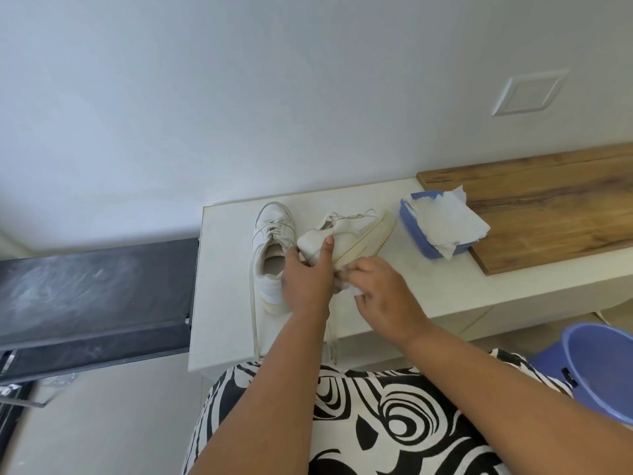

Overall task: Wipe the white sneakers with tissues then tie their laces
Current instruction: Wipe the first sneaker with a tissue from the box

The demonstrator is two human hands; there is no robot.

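Two white shoes sit on a pale table (226, 303) that stands against the wall. The left hand (308, 279) grips the tipped sneaker (346, 234) at its heel end, thumb up on the side, and the shoe leans on its edge with the sole facing right. The right hand (380, 293) pinches a white tissue (344, 286) against the sole near the heel (most of the tissue is hidden under the fingers). The other sneaker (270, 248) stands flat just beside it on the left, touching the left hand, and its loose laces (254, 323) hang over the table's front edge. There is bare table to the left of this shoe and in front of the blue tissue box (416, 231), which sits near the wooden board (548, 200). A blue bucket (596, 365) at the right is cut off by the picture's edge.
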